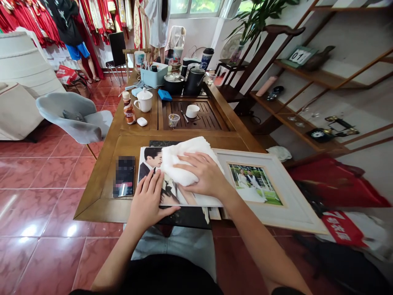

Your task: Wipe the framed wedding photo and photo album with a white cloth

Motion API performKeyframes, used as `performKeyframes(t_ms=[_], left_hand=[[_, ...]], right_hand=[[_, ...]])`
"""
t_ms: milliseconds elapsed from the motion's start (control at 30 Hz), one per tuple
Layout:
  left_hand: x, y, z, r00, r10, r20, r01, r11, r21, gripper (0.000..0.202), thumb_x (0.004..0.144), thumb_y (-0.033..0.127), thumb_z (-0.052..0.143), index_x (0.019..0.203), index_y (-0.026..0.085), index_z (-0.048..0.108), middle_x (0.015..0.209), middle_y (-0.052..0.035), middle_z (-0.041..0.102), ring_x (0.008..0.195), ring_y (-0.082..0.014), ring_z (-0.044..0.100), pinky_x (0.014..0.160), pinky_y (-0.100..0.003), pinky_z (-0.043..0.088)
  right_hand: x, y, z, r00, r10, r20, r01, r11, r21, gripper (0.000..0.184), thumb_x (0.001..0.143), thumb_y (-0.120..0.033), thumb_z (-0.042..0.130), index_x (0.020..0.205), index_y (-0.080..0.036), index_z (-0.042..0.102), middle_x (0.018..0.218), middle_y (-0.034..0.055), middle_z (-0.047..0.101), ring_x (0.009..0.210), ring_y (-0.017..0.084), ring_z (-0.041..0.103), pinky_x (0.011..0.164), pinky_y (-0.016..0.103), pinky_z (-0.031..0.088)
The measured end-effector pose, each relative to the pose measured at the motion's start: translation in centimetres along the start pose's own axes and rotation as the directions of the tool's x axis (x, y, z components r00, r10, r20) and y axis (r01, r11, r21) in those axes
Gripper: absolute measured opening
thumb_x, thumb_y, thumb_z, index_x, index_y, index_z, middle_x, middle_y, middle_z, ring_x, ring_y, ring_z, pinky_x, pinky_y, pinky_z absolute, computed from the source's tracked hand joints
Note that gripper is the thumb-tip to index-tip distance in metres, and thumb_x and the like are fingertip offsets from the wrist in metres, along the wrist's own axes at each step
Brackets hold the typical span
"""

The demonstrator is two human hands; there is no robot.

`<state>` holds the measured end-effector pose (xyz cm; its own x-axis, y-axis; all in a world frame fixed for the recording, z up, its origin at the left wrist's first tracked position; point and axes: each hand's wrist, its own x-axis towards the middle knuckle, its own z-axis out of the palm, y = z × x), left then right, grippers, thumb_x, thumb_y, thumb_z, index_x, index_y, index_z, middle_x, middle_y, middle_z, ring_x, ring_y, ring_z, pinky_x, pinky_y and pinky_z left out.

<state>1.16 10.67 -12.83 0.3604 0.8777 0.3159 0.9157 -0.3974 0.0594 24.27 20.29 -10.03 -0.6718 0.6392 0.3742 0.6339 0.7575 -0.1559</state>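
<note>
A large wedding photo print (170, 197) lies on a dark board (190, 219) at the near edge of the wooden table. My left hand (149, 196) rests flat on the print's lower left, fingers stretched and thumb out to the side. On the print's right half, my right hand (204, 174) presses a bunched white cloth (187, 151), its fingers spread over the fabric. The cloth hides the upper middle of the picture. Beside my right forearm lies a framed wedding photo (253, 184) with a wide white mount, partly under the print.
A phone (124, 176) lies left of the print. Farther back are a bottle (128, 108), a lidded mug (143, 100), a white cup (192, 111) on a tea tray (211, 119) and a black kettle (195, 81). Two people stand near hanging garments. Shelves (325, 78) line the right.
</note>
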Motion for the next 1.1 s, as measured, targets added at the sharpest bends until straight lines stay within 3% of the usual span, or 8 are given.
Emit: performKeyframes(t_ms=[133, 300, 433, 600, 733, 900, 1100], left_hand=[[0.0, 0.0, -0.1, 1.000, 0.003, -0.004, -0.003, 1.000, 0.004, 0.103, 0.089, 0.081, 0.047, 0.159, 0.007, 0.033, 0.160, -0.0170, 0.043, 0.148, -0.0359, 0.041, 0.118, -0.047, 0.033], [0.1, 0.0, -0.2, 1.000, 0.008, -0.007, -0.008, 1.000, 0.009, 0.102, 0.089, 0.080, 0.049, 0.158, 0.006, 0.034, 0.160, -0.0171, 0.043, 0.148, -0.0359, 0.041, 0.118, -0.046, 0.033], [0.1, 0.0, -0.2, 1.000, 0.003, -0.013, -0.003, 1.000, 0.009, 0.101, 0.089, 0.080, 0.047, 0.158, 0.008, 0.034, 0.160, -0.0171, 0.044, 0.147, -0.0356, 0.042, 0.118, -0.046, 0.032], [0.0, 0.0, 0.0, 1.000, 0.004, -0.010, -0.004, 1.000, 0.004, 0.101, 0.089, 0.080, 0.048, 0.159, 0.008, 0.033, 0.160, -0.0173, 0.043, 0.148, -0.0358, 0.040, 0.118, -0.046, 0.032], [0.0, -0.1, 0.1, 1.000, 0.003, -0.008, -0.003, 1.000, 0.004, 0.103, 0.088, 0.080, 0.049, 0.159, 0.007, 0.033, 0.160, -0.0169, 0.044, 0.148, -0.0356, 0.040, 0.118, -0.047, 0.033], [-0.1, -0.1, 0.2, 1.000, -0.003, 0.002, 0.003, 1.000, -0.002, 0.102, 0.088, 0.080, 0.050, 0.158, 0.007, 0.035, 0.160, -0.0165, 0.044, 0.149, -0.0359, 0.039, 0.119, -0.047, 0.033], [-0.1, -0.1, 0.2, 1.000, -0.007, 0.003, 0.007, 1.000, -0.005, 0.103, 0.088, 0.080, 0.050, 0.159, 0.007, 0.033, 0.161, -0.0163, 0.043, 0.149, -0.0357, 0.038, 0.119, -0.047, 0.032]], right_hand=[[0.1, 0.1, -0.2, 0.997, 0.069, -0.022, -0.069, 0.997, -0.031, 0.058, 0.079, -0.045, 0.080, 0.132, -0.027, 0.067, 0.146, 0.0086, 0.061, 0.134, 0.035, 0.053, 0.112, 0.055, 0.036], [0.3, 0.2, -0.3, 0.999, 0.010, 0.046, -0.010, 1.000, -0.003, 0.061, 0.081, -0.047, 0.078, 0.137, -0.029, 0.063, 0.150, 0.0073, 0.057, 0.139, 0.033, 0.049, 0.115, 0.054, 0.033], [0.6, 0.3, -0.4, 0.997, 0.066, 0.029, -0.065, 0.997, -0.031, 0.061, 0.083, -0.044, 0.077, 0.139, -0.028, 0.062, 0.151, 0.0081, 0.056, 0.138, 0.034, 0.049, 0.115, 0.054, 0.033], [1.2, 0.1, -0.4, 0.996, -0.001, 0.086, 0.000, 1.000, 0.005, 0.063, 0.081, -0.047, 0.078, 0.140, -0.030, 0.061, 0.152, 0.0067, 0.054, 0.140, 0.033, 0.047, 0.116, 0.055, 0.032], [1.7, 0.1, -0.3, 0.995, 0.073, 0.062, -0.073, 0.997, -0.016, 0.057, 0.085, -0.048, 0.074, 0.138, -0.028, 0.063, 0.151, 0.0087, 0.056, 0.139, 0.034, 0.048, 0.114, 0.055, 0.033], [1.9, 0.1, -0.2, 0.993, -0.004, 0.117, 0.002, 1.000, 0.017, 0.064, 0.083, -0.048, 0.076, 0.142, -0.031, 0.060, 0.153, 0.0065, 0.053, 0.141, 0.033, 0.046, 0.116, 0.054, 0.031], [2.0, 0.3, -0.2, 0.995, 0.074, 0.064, -0.074, 0.997, -0.016, 0.060, 0.085, -0.049, 0.075, 0.139, -0.028, 0.062, 0.151, 0.0087, 0.055, 0.139, 0.034, 0.048, 0.115, 0.054, 0.032]])
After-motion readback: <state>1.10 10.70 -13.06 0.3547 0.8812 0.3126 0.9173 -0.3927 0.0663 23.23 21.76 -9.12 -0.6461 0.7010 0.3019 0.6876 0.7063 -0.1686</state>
